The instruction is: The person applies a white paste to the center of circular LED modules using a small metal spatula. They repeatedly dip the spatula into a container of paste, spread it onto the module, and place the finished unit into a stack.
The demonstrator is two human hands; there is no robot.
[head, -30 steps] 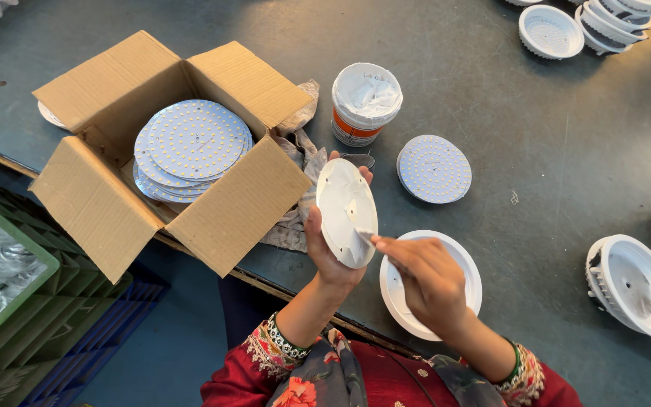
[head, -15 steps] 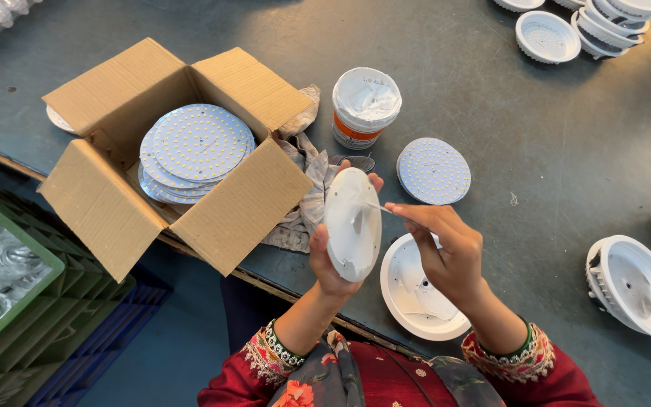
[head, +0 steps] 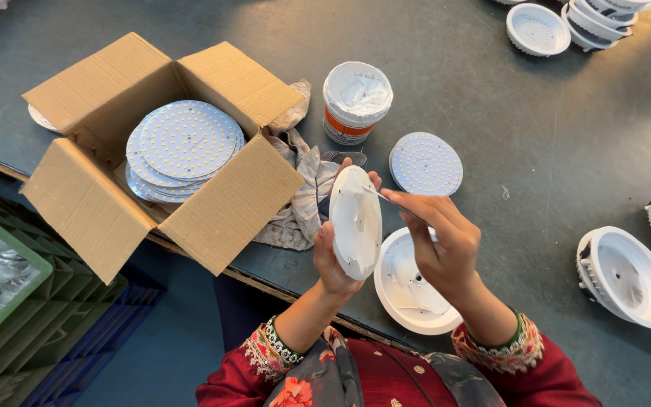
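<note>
My left hand (head: 331, 260) holds a round white disc (head: 356, 221) upright on its edge, above the table's near edge. My right hand (head: 440, 241) pinches a thin stick (head: 387, 197) whose tip touches the disc's face. Under my right hand a white round lamp housing (head: 408, 290) lies on the table. A loose round board dotted with small lights (head: 426, 163) lies just beyond my hands. Behind it stands a tub of white paste (head: 356, 102) with an orange band.
An open cardboard box (head: 224, 207) at the left holds a stack of round light boards (head: 184, 147). A crumpled rag (head: 303, 196) lies beside it. More white housings sit at the right (head: 623, 275) and far right corner (head: 538, 29). Green and blue crates (head: 9, 301) stand below the table.
My left hand has turned the disc more upright and lifted it a little. My right hand rose from the housing and brought the stick to the disc's face.
</note>
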